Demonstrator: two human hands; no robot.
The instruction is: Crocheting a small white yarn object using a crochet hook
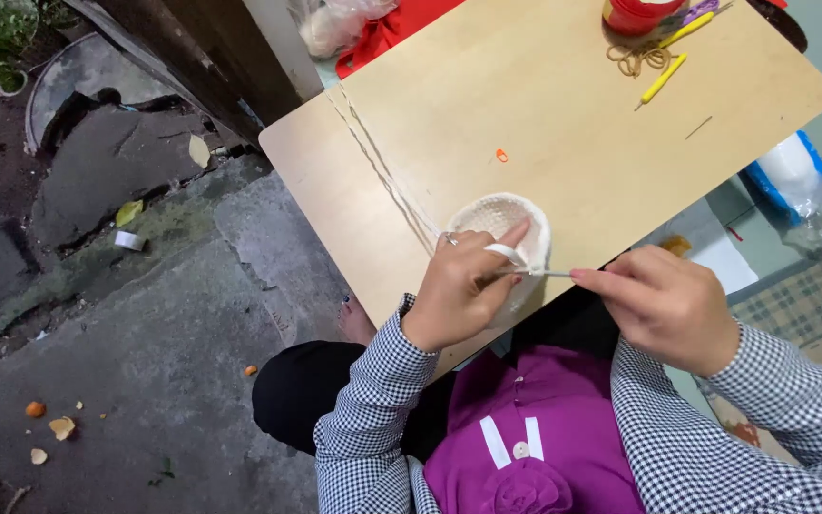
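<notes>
A small white crocheted bowl-shaped piece rests at the near edge of a light wooden table. My left hand grips its near rim, with white cord wrapped over the forefinger. My right hand pinches a thin metal crochet hook whose tip points left into the piece. Strands of white cord run from the work across the table to its far left corner.
At the table's far right lie a red container, two yellow-handled hooks, a coil of tan cord, a thin needle and a small orange marker. Left is rough concrete ground; a plastic bag lies right.
</notes>
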